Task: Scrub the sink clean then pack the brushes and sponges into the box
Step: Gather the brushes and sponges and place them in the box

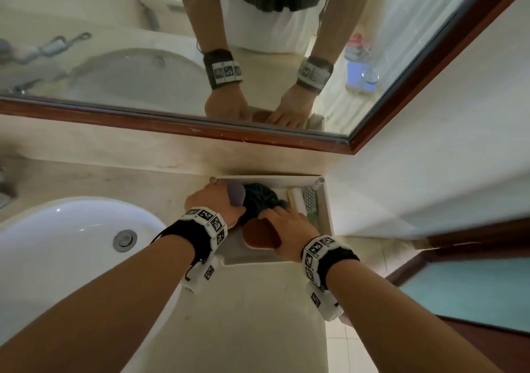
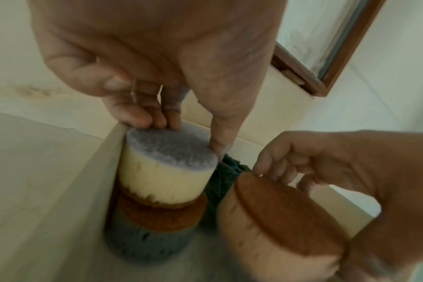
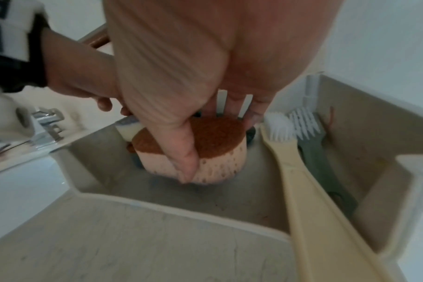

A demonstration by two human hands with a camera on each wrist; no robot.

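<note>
The beige box [image 1: 269, 177] stands on the counter to the right of the sink [image 1: 71, 229]. My left hand [image 2: 186, 135] pinches a yellow sponge with a purple-grey top [image 2: 167, 171] at the box's left wall, on top of a brown-topped sponge [image 2: 162, 213] and a grey-blue one [image 2: 145, 240]. My right hand [image 3: 210, 145] grips a pink sponge with a brown top [image 3: 220, 166], thumb across it, low inside the box. A dark green scrubber [image 1: 262, 197] lies behind them. A cream brush [image 3: 302, 171] and a green brush [image 3: 326, 171] lie along the right wall.
The mirror's wooden frame [image 1: 172, 123] runs just behind the box, and a white wall [image 1: 415, 157] closes in on the right. The faucet [image 3: 48, 122] and the sink drain [image 1: 124, 240] are to the left. Bare counter [image 1: 243, 301] lies in front of the box.
</note>
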